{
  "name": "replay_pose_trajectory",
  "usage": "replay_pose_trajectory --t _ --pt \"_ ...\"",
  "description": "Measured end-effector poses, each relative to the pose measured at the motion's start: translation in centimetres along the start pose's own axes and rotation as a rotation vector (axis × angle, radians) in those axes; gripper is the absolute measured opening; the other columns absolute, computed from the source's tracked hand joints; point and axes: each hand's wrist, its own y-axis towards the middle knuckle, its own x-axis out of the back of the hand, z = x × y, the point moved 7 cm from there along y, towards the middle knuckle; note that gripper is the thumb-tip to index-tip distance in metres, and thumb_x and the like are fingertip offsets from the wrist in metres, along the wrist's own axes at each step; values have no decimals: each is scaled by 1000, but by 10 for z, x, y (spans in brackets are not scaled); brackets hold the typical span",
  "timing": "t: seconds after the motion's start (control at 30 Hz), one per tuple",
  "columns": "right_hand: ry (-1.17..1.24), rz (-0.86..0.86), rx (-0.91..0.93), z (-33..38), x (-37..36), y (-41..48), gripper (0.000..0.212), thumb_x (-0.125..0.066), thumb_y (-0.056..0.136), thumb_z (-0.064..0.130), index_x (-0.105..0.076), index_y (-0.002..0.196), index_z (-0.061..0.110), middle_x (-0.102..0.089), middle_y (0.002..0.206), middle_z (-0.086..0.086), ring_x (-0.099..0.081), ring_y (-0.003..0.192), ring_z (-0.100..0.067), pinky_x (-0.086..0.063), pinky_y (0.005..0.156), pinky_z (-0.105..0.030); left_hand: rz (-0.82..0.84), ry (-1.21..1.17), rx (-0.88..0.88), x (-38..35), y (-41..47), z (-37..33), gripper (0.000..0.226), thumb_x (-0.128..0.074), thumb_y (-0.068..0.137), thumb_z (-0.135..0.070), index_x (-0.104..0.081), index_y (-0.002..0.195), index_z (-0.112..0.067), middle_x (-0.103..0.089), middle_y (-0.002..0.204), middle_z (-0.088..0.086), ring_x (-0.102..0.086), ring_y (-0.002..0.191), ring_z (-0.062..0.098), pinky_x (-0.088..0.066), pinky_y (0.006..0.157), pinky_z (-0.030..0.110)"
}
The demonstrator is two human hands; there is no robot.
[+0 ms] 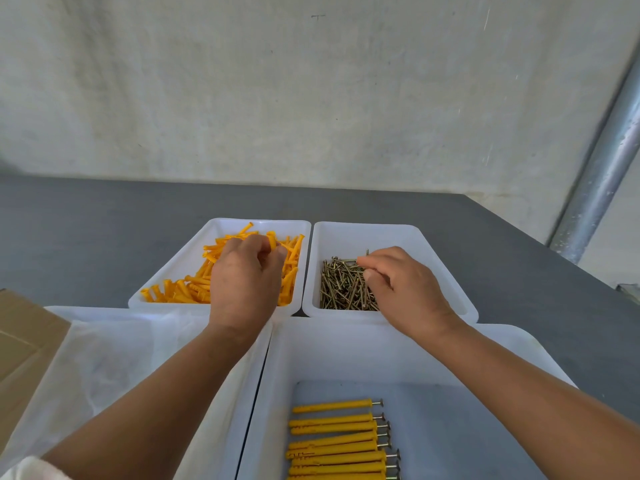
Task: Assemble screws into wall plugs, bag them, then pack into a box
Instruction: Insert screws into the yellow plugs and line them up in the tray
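Loose yellow wall plugs [194, 287] fill a white tray [180, 265] at the back left. My left hand [244, 282] reaches into it and pinches one plug [273, 241] between curled fingers. Brass screws [341, 287] lie heaped in the white tray [429, 251] to the right. Over that heap my right hand [401, 289] pinches a screw [348, 260] at the fingertips. In the near right tray [311, 358], several assembled plugs with screws [339, 441] lie in a row.
A near left tray [104, 362] holds clear plastic bags. A brown cardboard box [24, 348] sits at the left edge. The trays stand on a grey table [519, 271] against a pale wall, with a metal pole [602, 181] at the right.
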Motion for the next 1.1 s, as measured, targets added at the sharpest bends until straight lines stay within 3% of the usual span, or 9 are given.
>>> replay_pose_trajectory --t 0.1,0.2,0.33,0.43,0.5,0.63,0.7,0.8,1.1 --pt "82 -70 -48 1 9 1 29 -54 97 14 -66 123 19 -56 126 5 -59 105 -11 -41 99 -24 25 -252 158 -1 1 5 29 -55 95 -31 -59 76 -9 -64 69 10 -65 69 30 -56 65 39" --pt "197 -130 -133 -2 15 0 28 -60 93 15 -64 120 22 -55 124 6 -64 90 -6 -49 94 -29 99 -518 343 -11 -3 11 27 -58 96 -26 -61 83 -2 -69 77 13 -71 76 24 -61 71 40" --pt "365 -165 -224 -8 17 -3 23 -64 91 13 -59 108 27 -58 116 0 -69 65 -11 -44 49 -8 177 -714 505 -22 -9 13 23 -57 97 -21 -62 81 -4 -71 77 11 -72 74 20 -59 62 30" --pt "385 -158 -253 -10 16 -3 21 -63 91 12 -55 103 26 -59 109 -3 -69 63 -17 -40 40 -9 228 -831 597 -26 -12 14 21 -56 98 -18 -62 85 -2 -69 80 13 -69 72 19 -57 59 29" --pt "368 -150 -235 -7 16 -3 24 -62 90 10 -51 105 25 -60 107 -1 -67 71 -20 -47 46 -17 281 -857 624 -29 -15 12 19 -55 98 -17 -61 86 -4 -67 79 12 -67 69 18 -56 58 29" --pt "210 -84 -159 3 12 -2 46 -61 90 13 -47 131 29 -63 95 15 -65 83 -10 -54 81 -35 408 -865 619 -34 -23 4 15 -56 98 -18 -63 93 -6 -57 73 7 -60 65 17 -59 64 34" --pt "174 -66 -113 8 11 -2 38 -61 91 13 -58 127 24 -63 87 16 -64 87 -10 -53 87 -36 472 -835 583 -36 -26 -2 13 -56 98 -17 -67 101 -13 -53 72 6 -56 64 15 -59 63 33" --pt "41 -60 17 18 11 -4 22 -59 94 14 -71 110 23 -58 86 9 -57 84 -13 -48 82 -31 543 -771 514 -37 -28 -8 17 -58 96 -19 -72 103 -26 -47 71 2 -51 63 11 -59 65 32" --pt "-34 -6 112 27 8 -6 30 -43 104 21 -65 122 30 -48 89 1 -50 83 -18 -36 71 -26 553 -605 394 -36 -27 -9 18 -64 91 -28 -74 103 -35 -50 57 -14 -39 60 11 -31 41 17"
